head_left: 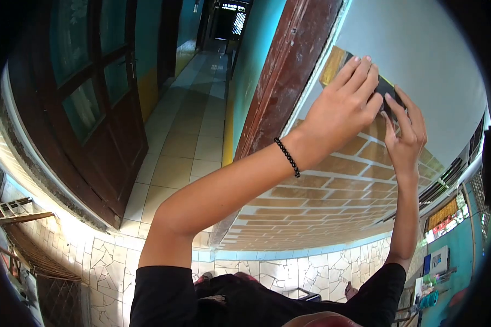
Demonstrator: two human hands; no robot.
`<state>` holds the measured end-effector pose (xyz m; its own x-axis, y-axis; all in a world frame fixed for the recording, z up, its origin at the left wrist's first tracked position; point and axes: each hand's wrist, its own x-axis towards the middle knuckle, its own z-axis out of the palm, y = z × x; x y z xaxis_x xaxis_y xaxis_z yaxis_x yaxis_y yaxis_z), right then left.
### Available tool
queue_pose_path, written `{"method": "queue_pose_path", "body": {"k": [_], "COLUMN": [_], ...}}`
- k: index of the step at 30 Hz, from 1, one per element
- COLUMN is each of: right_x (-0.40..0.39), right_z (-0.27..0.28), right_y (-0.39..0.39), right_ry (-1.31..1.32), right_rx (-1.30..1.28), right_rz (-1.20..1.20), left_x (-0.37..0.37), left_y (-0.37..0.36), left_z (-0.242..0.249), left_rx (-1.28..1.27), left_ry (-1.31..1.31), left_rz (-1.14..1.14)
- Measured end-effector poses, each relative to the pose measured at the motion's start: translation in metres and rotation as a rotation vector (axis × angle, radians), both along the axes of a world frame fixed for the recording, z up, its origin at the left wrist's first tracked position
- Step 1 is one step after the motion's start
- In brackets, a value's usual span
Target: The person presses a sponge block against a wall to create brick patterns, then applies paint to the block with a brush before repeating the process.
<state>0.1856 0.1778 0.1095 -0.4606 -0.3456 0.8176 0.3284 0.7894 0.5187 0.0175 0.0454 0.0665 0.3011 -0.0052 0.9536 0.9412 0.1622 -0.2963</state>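
A dark, flat piece with a yellow-green edge [387, 90] is against the wall, and my hands partly cover it. I cannot make out what kind of thing it is. My left hand [346, 95], with a black bead bracelet [287, 157] at the wrist, has its fingers bent over the piece's left part. At its right end, my right hand [406, 133] grips with thumb and fingers. Just left of my left fingertips, a yellow-brown brick shape [333, 65] shows on the wall. More tan brick shapes [346, 166] with pale lines between them cover the wall below.
The upper wall [420, 49] is plain pale grey. A red-brown door frame [281, 71] borders it on the left, beside a tiled hallway [183, 131] and a dark wooden door [101, 158]. Irregular stone paving [289, 272] lies below. Small items stand by a teal wall [455, 240].
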Motion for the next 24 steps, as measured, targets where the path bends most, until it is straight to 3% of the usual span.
{"method": "queue_pose_path", "body": {"k": [17,24], "right_x": [-0.001,0.018], "right_z": [0.003,0.008], "right_y": [0.005,0.019], "right_ry": [0.016,-0.060], "right_rx": [0.020,-0.100], "right_rz": [0.013,0.191], "left_x": [0.004,0.014], "left_y": [0.003,-0.020], "left_z": [0.004,0.012], "left_rx": [-0.004,-0.131], "left_ry": [0.002,-0.055], "left_rz": [0.011,-0.059]}}
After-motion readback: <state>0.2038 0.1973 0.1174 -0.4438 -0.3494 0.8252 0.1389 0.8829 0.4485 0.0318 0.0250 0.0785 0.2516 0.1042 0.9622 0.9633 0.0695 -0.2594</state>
